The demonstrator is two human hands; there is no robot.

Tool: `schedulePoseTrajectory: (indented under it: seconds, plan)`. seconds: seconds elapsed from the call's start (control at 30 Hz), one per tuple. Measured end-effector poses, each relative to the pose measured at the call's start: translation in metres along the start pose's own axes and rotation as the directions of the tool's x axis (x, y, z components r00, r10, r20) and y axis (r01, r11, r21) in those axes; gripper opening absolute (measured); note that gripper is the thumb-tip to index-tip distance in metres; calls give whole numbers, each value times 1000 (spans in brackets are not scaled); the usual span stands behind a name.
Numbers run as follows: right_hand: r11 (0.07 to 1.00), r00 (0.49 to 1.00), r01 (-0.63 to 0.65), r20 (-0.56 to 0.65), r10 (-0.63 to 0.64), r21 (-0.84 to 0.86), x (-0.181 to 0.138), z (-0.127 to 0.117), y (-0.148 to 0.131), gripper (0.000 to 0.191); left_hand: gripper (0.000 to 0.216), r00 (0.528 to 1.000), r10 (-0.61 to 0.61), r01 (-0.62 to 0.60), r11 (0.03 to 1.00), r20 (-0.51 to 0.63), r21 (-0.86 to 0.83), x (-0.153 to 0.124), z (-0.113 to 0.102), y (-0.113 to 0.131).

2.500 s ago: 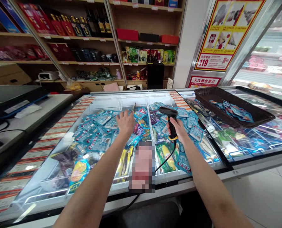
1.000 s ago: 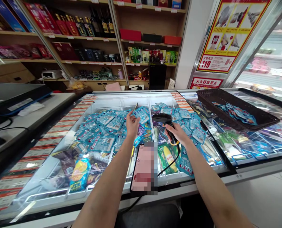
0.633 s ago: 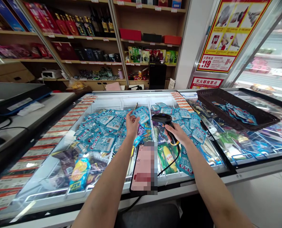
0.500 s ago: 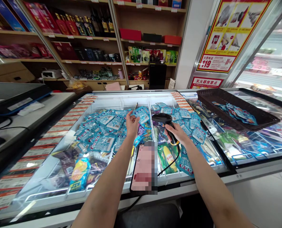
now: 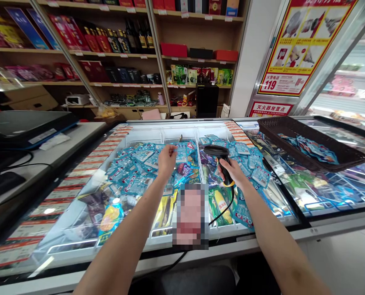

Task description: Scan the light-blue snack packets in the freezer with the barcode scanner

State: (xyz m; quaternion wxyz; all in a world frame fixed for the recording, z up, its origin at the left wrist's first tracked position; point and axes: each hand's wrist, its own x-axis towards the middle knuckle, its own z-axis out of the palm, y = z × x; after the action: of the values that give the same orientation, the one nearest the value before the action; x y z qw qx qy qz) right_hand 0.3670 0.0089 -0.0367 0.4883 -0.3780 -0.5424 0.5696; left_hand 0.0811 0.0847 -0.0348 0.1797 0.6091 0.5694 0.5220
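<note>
Left hand [image 5: 166, 160] pinching blue packet [image 5: 180, 154], grip closed on its edge, atop pile in freezer [image 5: 158, 131] left compartment, toward far edge. Right hand [image 5: 236, 172] fisted around scanner [image 5: 220, 152] handle, just right of divider [image 5: 197, 139]. Phone [image 5: 191, 216] at near edge.

At your upper right, the yellow-and-red poster [image 5: 302, 41] has a white panel with small characters that look like 火警电话 above a large red 119. The red sign [image 5: 270, 109] just below it reads 灭火器放置点 in white. The price labels [image 5: 88, 162] along the left rim of the freezer [image 5: 145, 132] carry red and white print too small to read, and so does the blue packet [image 5: 180, 152] pinched in your left hand [image 5: 167, 159].
</note>
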Motion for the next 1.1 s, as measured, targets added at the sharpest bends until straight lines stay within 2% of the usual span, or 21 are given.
schedulePoseTrajectory:
  seconds: [0.13,0.23,0.3,0.4,0.5,0.67,0.77,0.93,1.1]
  plan:
    - [1000,999,22,-23,-22,-7,-2,2,-2,42,23,996,74,-55,959,-57,278,-29,-36,-6]
    - [1000,999,27,-34,-28,-12,-5,3,-4,42,34,982,147,-75,875,-115,479,-56,-45,-4]
    - [1000,999,22,-39,-23,-16,-6,3,-5,42,46,979,201,-150,795,-22,588,-71,-42,0]
    - [1000,998,28,-54,-28,-14,-6,1,-4,40,54,957,181,-286,711,226,642,-82,-36,2]
    - [1000,996,23,-89,-22,6,-5,0,-4,41,52,934,139,-339,639,330,691,-77,-35,-4]
    - [999,994,24,-110,-21,25,-4,-1,-6,39,44,917,229,-398,530,326,749,-53,-44,-18]
    - [999,988,42,-150,-39,15,-2,-1,-5,38,39,906,292,-421,525,308,740,-41,-46,-22]
    - [998,958,36,-286,-21,46,6,-2,-2,41,36,879,376,-460,514,292,724,-33,-43,-24]
    - [999,959,-32,-281,36,21,10,-1,-8,43,38,856,418,-493,481,305,725,-28,-44,-18]
